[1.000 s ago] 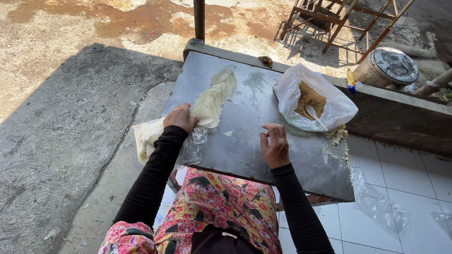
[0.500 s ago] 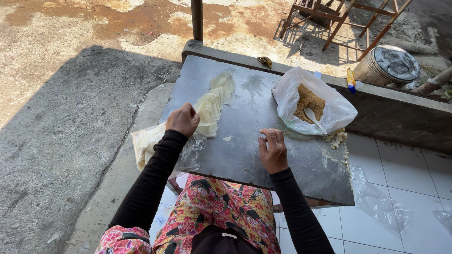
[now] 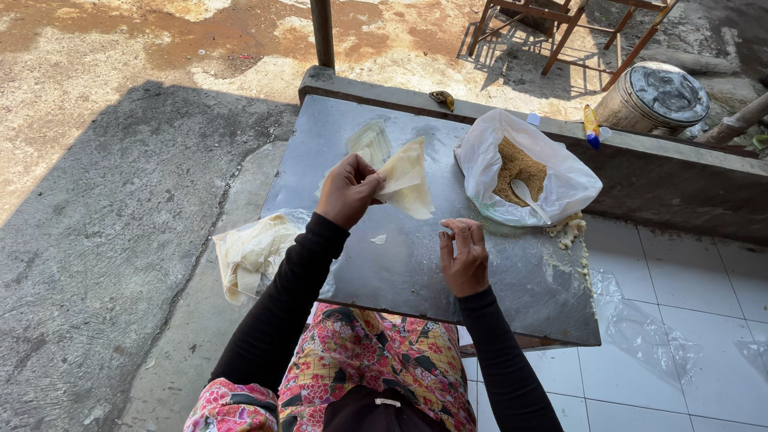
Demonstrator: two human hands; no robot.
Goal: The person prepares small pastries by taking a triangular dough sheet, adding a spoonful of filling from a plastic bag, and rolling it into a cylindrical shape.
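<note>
The left hand (image 3: 346, 190) hides one corner of the pale sheet (image 3: 406, 179) it pinches.

Single view, head-worn camera, looking steeply down and forward over person's own lap. Grey metal work slab (image 3: 416, 264) fills centre, near, at arm's reach. Black-sleeved forearms enter from bottom edge. Sunlit bare ground and wooden chair frame (image 3: 560, 32) along top edge, well beyond slab. White floor tiles (image 3: 680, 280) lower right.

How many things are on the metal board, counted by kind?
Thin pastry sheet held in the left hand: 1
Pastry sheet lying flat on the metal board: 1
White plastic bag of brown crumbs: 1
White spoon in the bag: 1
Total: 4
</note>
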